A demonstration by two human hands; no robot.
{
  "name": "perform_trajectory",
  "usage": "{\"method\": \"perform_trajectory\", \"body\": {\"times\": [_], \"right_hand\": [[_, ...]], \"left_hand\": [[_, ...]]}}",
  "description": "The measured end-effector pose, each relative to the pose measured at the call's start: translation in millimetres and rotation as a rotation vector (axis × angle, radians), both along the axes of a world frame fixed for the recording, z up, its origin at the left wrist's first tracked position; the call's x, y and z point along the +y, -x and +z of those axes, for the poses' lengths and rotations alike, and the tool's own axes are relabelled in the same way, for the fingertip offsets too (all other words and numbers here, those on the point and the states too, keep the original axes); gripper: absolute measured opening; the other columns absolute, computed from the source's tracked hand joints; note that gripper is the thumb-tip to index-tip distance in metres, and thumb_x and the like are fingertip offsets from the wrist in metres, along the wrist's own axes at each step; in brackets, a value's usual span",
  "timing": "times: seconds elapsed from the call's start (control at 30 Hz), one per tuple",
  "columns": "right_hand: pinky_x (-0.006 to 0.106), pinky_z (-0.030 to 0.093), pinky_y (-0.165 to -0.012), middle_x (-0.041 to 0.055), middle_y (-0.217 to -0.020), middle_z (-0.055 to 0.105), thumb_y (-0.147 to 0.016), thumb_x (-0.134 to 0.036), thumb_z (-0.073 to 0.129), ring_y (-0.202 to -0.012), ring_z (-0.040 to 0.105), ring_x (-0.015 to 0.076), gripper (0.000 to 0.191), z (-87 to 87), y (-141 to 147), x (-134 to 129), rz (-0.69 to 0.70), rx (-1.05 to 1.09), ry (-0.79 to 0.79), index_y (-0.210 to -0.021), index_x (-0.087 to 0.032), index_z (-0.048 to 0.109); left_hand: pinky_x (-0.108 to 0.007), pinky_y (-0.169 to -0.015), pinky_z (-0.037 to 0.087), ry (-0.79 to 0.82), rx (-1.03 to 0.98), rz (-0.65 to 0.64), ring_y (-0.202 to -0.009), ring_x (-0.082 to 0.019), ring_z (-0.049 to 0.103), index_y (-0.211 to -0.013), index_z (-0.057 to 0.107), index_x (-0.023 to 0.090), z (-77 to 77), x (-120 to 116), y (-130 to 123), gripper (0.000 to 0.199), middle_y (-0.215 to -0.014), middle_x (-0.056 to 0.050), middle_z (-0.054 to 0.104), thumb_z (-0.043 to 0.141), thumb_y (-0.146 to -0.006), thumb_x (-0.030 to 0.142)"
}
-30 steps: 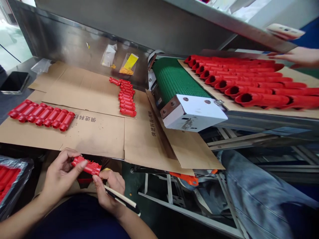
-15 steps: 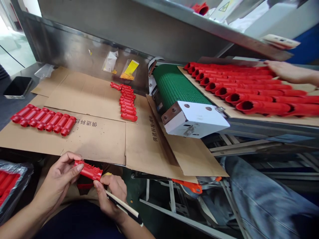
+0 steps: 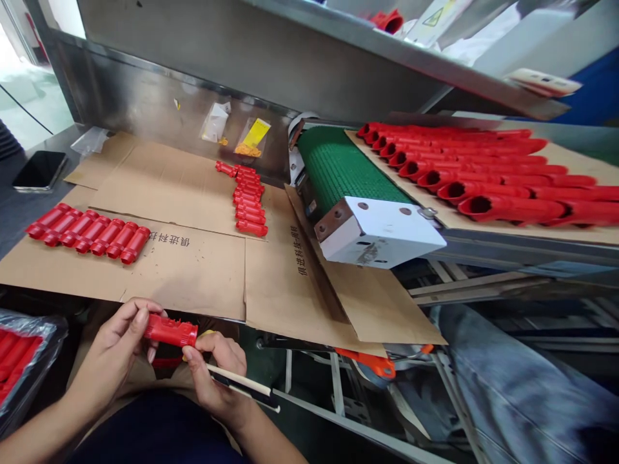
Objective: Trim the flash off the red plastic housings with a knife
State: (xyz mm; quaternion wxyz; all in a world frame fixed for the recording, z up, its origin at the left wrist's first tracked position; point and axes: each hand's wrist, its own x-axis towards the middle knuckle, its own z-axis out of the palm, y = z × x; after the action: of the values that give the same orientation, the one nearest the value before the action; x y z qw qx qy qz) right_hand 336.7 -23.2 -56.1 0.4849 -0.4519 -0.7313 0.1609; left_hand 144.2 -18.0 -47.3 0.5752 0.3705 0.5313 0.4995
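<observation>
Above my lap, at the cardboard's front edge, my left hand (image 3: 118, 338) grips the left end of a red ribbed tube (image 3: 171, 330). My right hand (image 3: 217, 370) is at the tube's right end, fingers closed round a thin stick-like tool (image 3: 244, 383) that points down to the right. A bit of yellow shows between the right fingers; what it belongs to is hidden. On the cardboard (image 3: 207, 277) a row of several red tubes (image 3: 111, 237) lies at the left, and smaller red pieces (image 3: 250, 211) form a column further back.
A green conveyor belt (image 3: 348, 164) with a white end block (image 3: 382, 232) stands right of centre. Beyond it, many red tubes (image 3: 512, 209) lie in rows. A phone (image 3: 41, 171) rests at the left, above a plastic-lined bin (image 3: 31, 322). Small bags (image 3: 252, 136) lie behind.
The other person's hand over the red tubes at the right has left the view. My left fingers have shifted on the tube, and the tool in my right hand has tilted slightly.
</observation>
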Motion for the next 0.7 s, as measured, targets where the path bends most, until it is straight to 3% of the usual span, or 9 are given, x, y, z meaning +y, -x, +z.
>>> {"method": "perform_trajectory", "body": {"times": [0.1, 0.2, 0.27, 0.3, 0.33, 0.4, 0.47, 0.57, 0.7], "right_hand": [[0.023, 0.05, -0.059, -0.0025, -0.066, 0.071, -0.109, -0.033, 0.059, -0.053, 0.066, 0.0123, 0.024, 3.3, 2, 2, 0.004, 0.015, -0.006, -0.088, -0.023, 0.062], [0.023, 0.05, -0.058, -0.0032, -0.066, 0.07, -0.11, -0.035, 0.058, -0.052, 0.066, 0.0116, 0.026, 6.3, 2, 3, -0.017, 0.022, -0.005, -0.087, -0.023, 0.062], [0.023, 0.05, -0.059, -0.0029, -0.066, 0.07, -0.11, -0.036, 0.057, -0.053, 0.066, 0.0119, 0.027, 6.9, 3, 2, -0.031, 0.017, -0.01, -0.087, -0.023, 0.062], [0.023, 0.05, -0.059, -0.0028, -0.065, 0.07, -0.11, -0.035, 0.058, -0.052, 0.066, 0.0119, 0.027, 6.8, 4, 2, -0.032, 0.018, -0.011, -0.086, -0.023, 0.062], [0.023, 0.05, -0.058, -0.0026, -0.065, 0.07, -0.109, -0.035, 0.058, -0.052, 0.065, 0.012, 0.026, 6.4, 4, 1, -0.032, 0.02, -0.013, -0.086, -0.023, 0.062], [0.023, 0.051, -0.058, -0.0019, -0.066, 0.07, -0.109, -0.033, 0.059, -0.053, 0.066, 0.0123, 0.024, 5.4, 7, -1, -0.028, 0.029, -0.019, -0.087, -0.023, 0.062], [0.023, 0.053, -0.06, -0.001, -0.068, 0.072, -0.108, -0.03, 0.06, -0.056, 0.067, 0.0132, 0.021, 4.9, 8, -2, -0.031, 0.032, -0.035, -0.088, -0.023, 0.063], [0.024, 0.055, -0.063, -0.0004, -0.07, 0.073, -0.108, -0.027, 0.06, -0.057, 0.069, 0.014, 0.017, 4.8, 11, 0, -0.029, 0.03, -0.087, -0.092, -0.023, 0.064], [0.026, 0.048, -0.051, 0.0007, -0.063, 0.068, -0.107, -0.018, 0.055, -0.047, 0.06, 0.0143, 0.016, 4.1, 11, 8, 0.051, -0.025, -0.282, -0.097, -0.018, 0.067]], "left_hand": [[-0.026, -0.066, 0.057, -0.022, 0.037, 0.021, -0.072, -0.016, 0.066, -0.105, 0.074, 0.024, -0.4, 0, -2, 0.033, -0.092, -0.003, 0.072, 0.088, -0.085, 0.045], [-0.03, -0.077, 0.062, -0.065, -0.056, 0.01, -0.086, -0.019, 0.072, -0.133, 0.067, 0.032, -4.9, -6, -6, 0.072, -0.122, -0.007, 0.073, 0.1, -0.069, 0.028], [-0.029, -0.072, 0.062, -0.018, -0.149, 0.017, -0.082, -0.018, 0.071, -0.144, 0.059, 0.035, -5.7, -10, -9, 0.097, -0.125, -0.007, 0.072, 0.105, -0.059, 0.024], [-0.028, -0.068, 0.06, 0.012, -0.189, 0.03, -0.08, -0.018, 0.071, -0.145, 0.059, 0.033, -4.6, -10, -11, 0.101, -0.119, -0.006, 0.074, 0.106, -0.057, 0.026], [-0.026, -0.065, 0.059, 0.039, -0.215, 0.045, -0.077, -0.017, 0.07, -0.141, 0.062, 0.03, -2.6, -10, -12, 0.095, -0.108, -0.005, 0.076, 0.107, -0.057, 0.031], [-0.025, -0.061, 0.057, 0.074, -0.215, 0.067, -0.069, -0.016, 0.066, -0.12, 0.071, 0.022, 3.8, -8, -15, 0.065, -0.086, -0.002, 0.075, 0.102, -0.068, 0.045], [-0.026, -0.06, 0.057, 0.097, -0.203, 0.079, -0.065, -0.016, 0.063, -0.098, 0.074, 0.018, 11.3, -3, -17, 0.045, -0.077, -0.003, 0.073, 0.093, -0.078, 0.053], [-0.029, -0.061, 0.059, 0.118, -0.268, 0.13, -0.069, -0.019, 0.066, -0.086, 0.075, 0.015, 20.1, 6, -20, 0.048, -0.083, -0.008, 0.076, 0.09, -0.079, 0.06], [-0.027, -0.068, 0.061, 0.154, -0.252, 0.202, -0.074, -0.02, 0.07, -0.096, 0.079, 0.015, 27.4, 12, -27, 0.059, -0.085, -0.007, 0.078, 0.103, -0.06, 0.055]]}}
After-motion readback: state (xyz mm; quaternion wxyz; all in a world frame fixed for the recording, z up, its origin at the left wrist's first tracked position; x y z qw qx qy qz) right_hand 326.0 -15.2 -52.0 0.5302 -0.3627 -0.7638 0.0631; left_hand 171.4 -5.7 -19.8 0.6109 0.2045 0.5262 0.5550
